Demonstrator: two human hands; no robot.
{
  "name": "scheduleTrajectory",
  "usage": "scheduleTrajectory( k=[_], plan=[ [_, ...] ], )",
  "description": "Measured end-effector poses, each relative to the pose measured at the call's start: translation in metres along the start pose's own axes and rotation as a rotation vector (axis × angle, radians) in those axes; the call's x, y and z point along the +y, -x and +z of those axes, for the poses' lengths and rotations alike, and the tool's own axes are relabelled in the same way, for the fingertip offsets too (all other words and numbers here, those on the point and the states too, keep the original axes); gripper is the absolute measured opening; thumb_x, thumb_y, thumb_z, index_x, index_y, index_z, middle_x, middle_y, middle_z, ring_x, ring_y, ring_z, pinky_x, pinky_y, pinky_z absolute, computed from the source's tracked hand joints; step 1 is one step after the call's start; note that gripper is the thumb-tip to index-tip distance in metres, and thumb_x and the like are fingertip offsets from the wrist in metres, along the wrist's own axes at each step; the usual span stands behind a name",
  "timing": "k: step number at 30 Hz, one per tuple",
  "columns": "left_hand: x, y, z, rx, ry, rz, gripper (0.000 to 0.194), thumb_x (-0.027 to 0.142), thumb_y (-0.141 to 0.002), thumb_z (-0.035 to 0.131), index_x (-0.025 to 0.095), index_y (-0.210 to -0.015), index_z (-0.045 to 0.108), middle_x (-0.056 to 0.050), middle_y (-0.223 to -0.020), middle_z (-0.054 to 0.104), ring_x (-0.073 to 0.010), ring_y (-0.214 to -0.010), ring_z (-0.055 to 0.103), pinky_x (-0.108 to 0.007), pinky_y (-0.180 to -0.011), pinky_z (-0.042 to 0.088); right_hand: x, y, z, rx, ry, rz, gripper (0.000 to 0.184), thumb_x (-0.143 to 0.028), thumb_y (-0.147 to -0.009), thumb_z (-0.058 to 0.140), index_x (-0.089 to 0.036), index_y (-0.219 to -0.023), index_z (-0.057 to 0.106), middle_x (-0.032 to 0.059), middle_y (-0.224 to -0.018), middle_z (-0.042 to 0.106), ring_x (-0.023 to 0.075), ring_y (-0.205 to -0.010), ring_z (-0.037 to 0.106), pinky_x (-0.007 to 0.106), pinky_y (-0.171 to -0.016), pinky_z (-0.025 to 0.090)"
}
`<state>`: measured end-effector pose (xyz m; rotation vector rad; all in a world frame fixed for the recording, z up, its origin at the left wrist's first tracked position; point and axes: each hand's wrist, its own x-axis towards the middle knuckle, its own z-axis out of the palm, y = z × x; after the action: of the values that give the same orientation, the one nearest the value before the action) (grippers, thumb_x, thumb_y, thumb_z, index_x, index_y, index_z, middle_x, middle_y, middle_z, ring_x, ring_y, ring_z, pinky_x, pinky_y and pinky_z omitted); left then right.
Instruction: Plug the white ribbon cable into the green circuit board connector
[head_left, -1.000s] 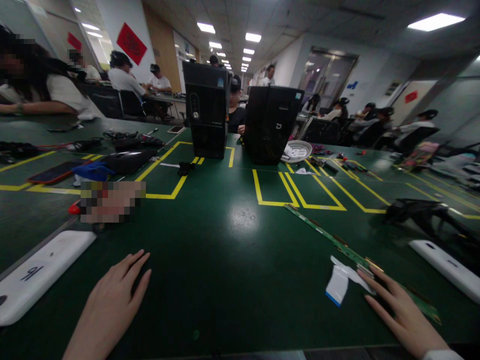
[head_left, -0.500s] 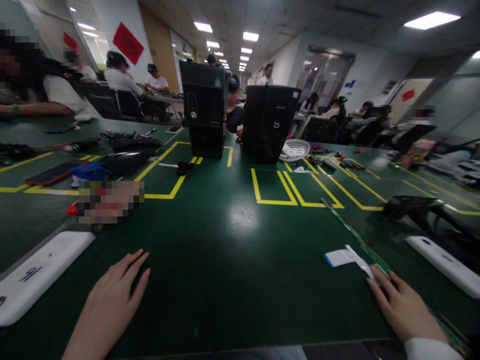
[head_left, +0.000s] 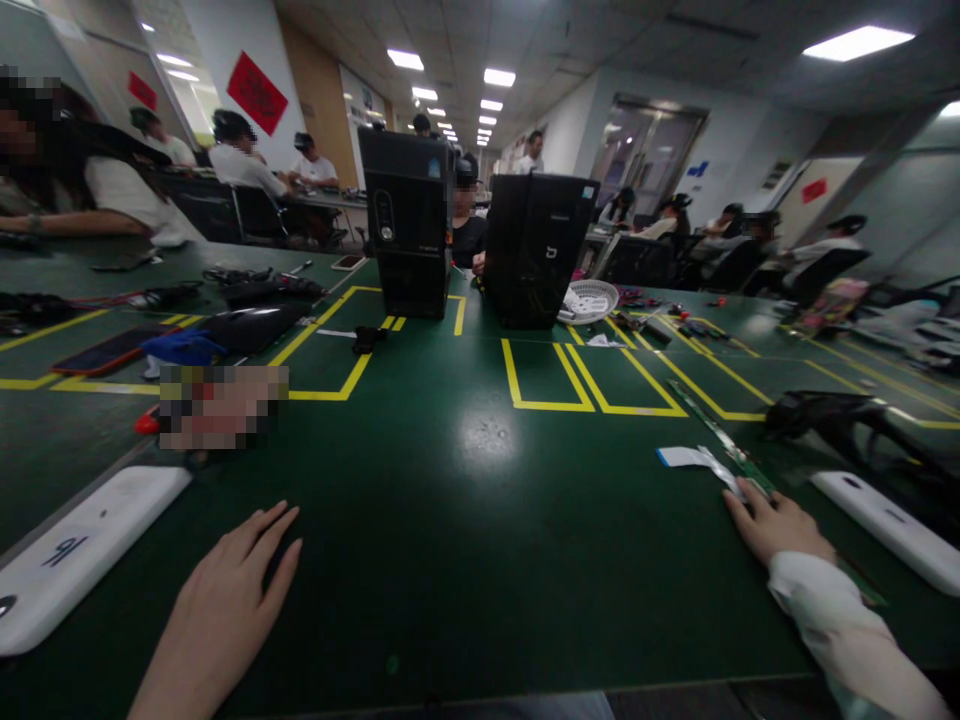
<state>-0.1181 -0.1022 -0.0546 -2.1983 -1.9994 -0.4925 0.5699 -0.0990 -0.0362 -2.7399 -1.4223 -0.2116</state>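
Note:
My left hand [head_left: 236, 580] lies on the green table with its fingers stretched out and nothing in it. To its left is a long white plastic casing [head_left: 97, 545] with dark markings. My right hand [head_left: 776, 520] is closed over a long, narrow green circuit board [head_left: 705, 418], which slants across the right side of the table. The palm and fingers hide the board's middle. From near the fingertips, a white ribbon cable [head_left: 686, 457] with a blue end extends left over the tabletop.
A second white casing [head_left: 889, 530] and a black frame-like part [head_left: 832, 425] lie at the right. Two black computer towers [head_left: 412, 230] stand toward the back, near a white basket [head_left: 600, 312]. A blue item [head_left: 184, 345] lies at the left. People sit around other tables.
My right hand has moved forward, and the circuit board with its ribbon cable has slid away from me with it. My left hand has stayed in place.

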Motion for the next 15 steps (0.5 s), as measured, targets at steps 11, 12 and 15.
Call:
scheduleTrajectory(
  k=[11, 12, 15],
  plan=[
    [0.000, 0.001, 0.000, -0.001, -0.006, -0.006, 0.063, 0.054, -0.092, 0.031, 0.014, -0.132, 0.058, -0.017, -0.136, 0.058, -0.0334, -0.124, 0.055, -0.052, -0.103, 0.047, -0.021, -0.018, -0.017, -0.121, -0.111, 0.170, 0.077, -0.064, -0.093, 0.016, -0.017, -0.145, 0.048, 0.0284, -0.147, 0.039, 0.0450, -0.132, 0.040, 0.057, -0.096, 0.033],
    [0.000, 0.001, 0.000, 0.005, -0.009, -0.001, 0.063, 0.054, -0.092, 0.031, 0.013, -0.132, 0.058, -0.017, -0.136, 0.058, -0.0333, -0.124, 0.055, -0.051, -0.103, 0.046, -0.020, -0.018, -0.016, -0.114, -0.110, 0.173, 0.076, -0.064, -0.093, 0.016, -0.017, -0.144, 0.049, 0.0286, -0.146, 0.040, 0.0446, -0.132, 0.041, 0.056, -0.096, 0.034],
    [-0.002, 0.002, 0.003, 0.021, -0.009, 0.013, 0.062, 0.054, -0.092, 0.033, 0.014, -0.132, 0.058, -0.017, -0.136, 0.058, -0.0328, -0.125, 0.055, -0.051, -0.104, 0.045, -0.020, -0.017, -0.012, -0.084, -0.099, 0.172, 0.074, -0.062, -0.094, 0.017, -0.016, -0.143, 0.050, 0.0286, -0.145, 0.041, 0.0437, -0.132, 0.041, 0.055, -0.096, 0.035]
  ],
)
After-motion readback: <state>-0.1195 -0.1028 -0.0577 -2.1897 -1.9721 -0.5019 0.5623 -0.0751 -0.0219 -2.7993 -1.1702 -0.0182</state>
